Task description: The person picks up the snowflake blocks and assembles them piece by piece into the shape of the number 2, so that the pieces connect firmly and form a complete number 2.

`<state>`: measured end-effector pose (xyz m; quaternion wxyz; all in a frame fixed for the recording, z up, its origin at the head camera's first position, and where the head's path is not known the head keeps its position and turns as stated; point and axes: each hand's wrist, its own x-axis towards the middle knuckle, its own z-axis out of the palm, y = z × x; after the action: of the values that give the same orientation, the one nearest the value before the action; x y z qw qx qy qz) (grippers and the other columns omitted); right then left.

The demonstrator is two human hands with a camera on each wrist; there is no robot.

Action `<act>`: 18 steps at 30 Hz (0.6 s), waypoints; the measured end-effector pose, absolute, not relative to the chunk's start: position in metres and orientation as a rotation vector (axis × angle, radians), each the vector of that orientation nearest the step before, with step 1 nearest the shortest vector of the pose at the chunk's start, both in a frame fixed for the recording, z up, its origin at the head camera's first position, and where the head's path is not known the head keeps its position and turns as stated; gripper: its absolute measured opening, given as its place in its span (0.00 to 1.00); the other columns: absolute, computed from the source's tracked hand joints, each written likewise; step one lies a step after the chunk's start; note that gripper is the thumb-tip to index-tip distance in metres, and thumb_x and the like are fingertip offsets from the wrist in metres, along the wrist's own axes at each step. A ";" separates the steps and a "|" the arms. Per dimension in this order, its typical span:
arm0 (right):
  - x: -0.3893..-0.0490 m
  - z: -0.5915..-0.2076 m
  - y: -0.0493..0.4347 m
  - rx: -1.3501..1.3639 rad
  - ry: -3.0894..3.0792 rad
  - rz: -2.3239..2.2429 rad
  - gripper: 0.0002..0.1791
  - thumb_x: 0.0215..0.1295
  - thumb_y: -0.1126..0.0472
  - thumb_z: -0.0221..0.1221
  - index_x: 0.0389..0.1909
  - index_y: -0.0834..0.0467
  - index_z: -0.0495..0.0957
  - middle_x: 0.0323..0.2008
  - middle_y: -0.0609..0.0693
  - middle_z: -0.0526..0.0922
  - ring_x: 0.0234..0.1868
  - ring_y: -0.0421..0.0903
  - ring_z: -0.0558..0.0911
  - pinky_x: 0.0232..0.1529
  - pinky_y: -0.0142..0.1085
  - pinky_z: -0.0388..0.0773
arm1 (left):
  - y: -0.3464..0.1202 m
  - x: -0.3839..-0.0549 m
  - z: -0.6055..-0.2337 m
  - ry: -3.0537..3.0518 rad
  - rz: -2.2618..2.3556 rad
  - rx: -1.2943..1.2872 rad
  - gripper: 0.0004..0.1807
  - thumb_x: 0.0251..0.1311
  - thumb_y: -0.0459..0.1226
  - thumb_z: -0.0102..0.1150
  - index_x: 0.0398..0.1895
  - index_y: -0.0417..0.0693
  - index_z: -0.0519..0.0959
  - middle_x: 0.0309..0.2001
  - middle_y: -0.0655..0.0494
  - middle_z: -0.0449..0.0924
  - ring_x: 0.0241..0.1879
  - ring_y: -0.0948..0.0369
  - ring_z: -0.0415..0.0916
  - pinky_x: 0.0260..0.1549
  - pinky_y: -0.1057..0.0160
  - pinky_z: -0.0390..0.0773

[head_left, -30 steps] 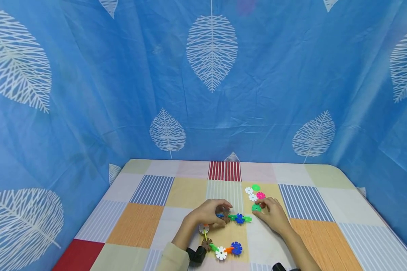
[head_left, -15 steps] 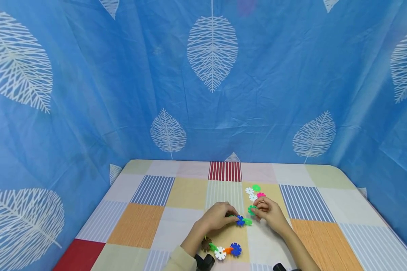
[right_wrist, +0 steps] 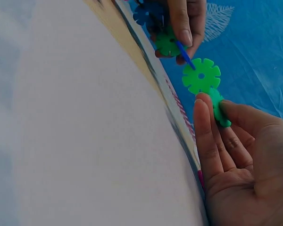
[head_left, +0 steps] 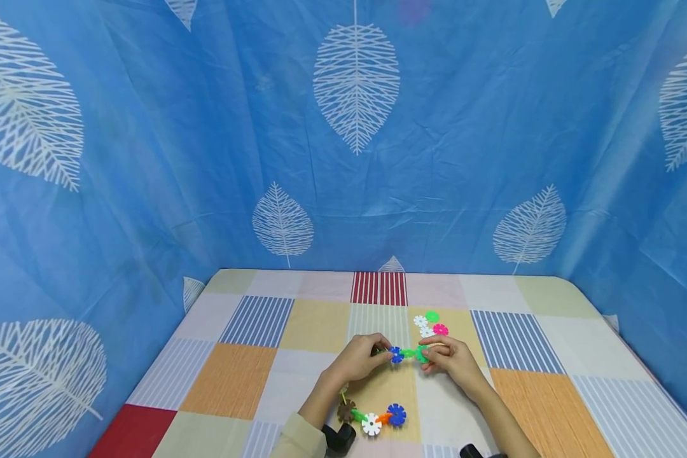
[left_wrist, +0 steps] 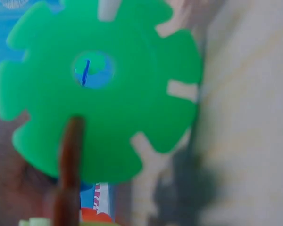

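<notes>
- Clock directions are as the head view shows them, twelve toward the table's far edge, centred on the blue, round, notched plastic disc (head_left: 397,354) between the hands.
- Left hand (head_left: 357,359), at nine o'clock: thumb and fingertips narrow, pinching the linked discs beside the blue disc.
- Right hand (head_left: 451,362), past three: thumb and fingers pinch a deep-green, round, notched plastic disc (head_left: 422,354).
- Between the two, at three, a light-green notched plastic disc (head_left: 408,353) extends from the blue one and meets the deep-green one; I cannot tell whether their slots are engaged.
- Toward seven, a linked run of brown (head_left: 346,411), green (head_left: 359,416), white (head_left: 371,424), orange (head_left: 383,418) and blue (head_left: 397,415) plastic discs lies on the patchwork-patterned tablecloth (head_left: 229,381). The left hand and forearm hide whether it joins the held part.
- Near one to two, two white discs (head_left: 420,321), a pink disc (head_left: 441,329) and a bright-green disc (head_left: 432,316) lie in a cluster.
</notes>
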<state>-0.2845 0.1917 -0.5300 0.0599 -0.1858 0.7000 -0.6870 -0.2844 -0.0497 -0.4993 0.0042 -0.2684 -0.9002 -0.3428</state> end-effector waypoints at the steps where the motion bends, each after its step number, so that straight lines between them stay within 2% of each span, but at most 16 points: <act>1: -0.285 -0.530 0.192 -0.556 2.114 -2.080 0.23 0.61 0.65 0.58 0.50 0.78 0.67 0.32 0.63 0.82 0.28 0.50 0.83 0.31 0.44 0.80 | -0.050 -0.284 -0.499 -2.816 -1.078 -0.843 0.10 0.61 0.43 0.57 0.40 0.48 0.78 0.33 0.63 0.79 0.33 0.70 0.74 0.35 0.72 0.74; 8: -0.285 -0.531 0.190 -0.581 2.051 -2.066 0.20 0.62 0.66 0.57 0.46 0.78 0.64 0.28 0.66 0.81 0.28 0.56 0.83 0.32 0.47 0.80 | -0.049 -0.286 -0.500 -2.792 -1.057 -0.862 0.09 0.60 0.43 0.59 0.38 0.48 0.79 0.32 0.64 0.79 0.31 0.72 0.73 0.32 0.74 0.73; 12: -0.285 -0.531 0.189 -0.604 1.991 -2.072 0.19 0.63 0.67 0.56 0.44 0.79 0.63 0.29 0.68 0.81 0.30 0.59 0.83 0.34 0.48 0.79 | -0.048 -0.286 -0.501 -2.762 -1.053 -0.890 0.09 0.58 0.43 0.60 0.37 0.48 0.80 0.31 0.63 0.80 0.30 0.73 0.73 0.31 0.75 0.73; 18: -0.283 -0.530 0.189 -0.580 1.954 -2.066 0.19 0.63 0.67 0.55 0.45 0.78 0.62 0.30 0.68 0.81 0.32 0.59 0.83 0.37 0.47 0.79 | -0.049 -0.287 -0.503 -2.686 -1.098 -0.911 0.09 0.56 0.42 0.62 0.35 0.47 0.81 0.31 0.62 0.82 0.29 0.73 0.74 0.30 0.76 0.73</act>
<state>-0.2830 0.1890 -0.5303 0.1194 -0.1984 0.6684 -0.7068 -0.2871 -0.0488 -0.5026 0.0499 -0.2990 -0.8821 -0.3607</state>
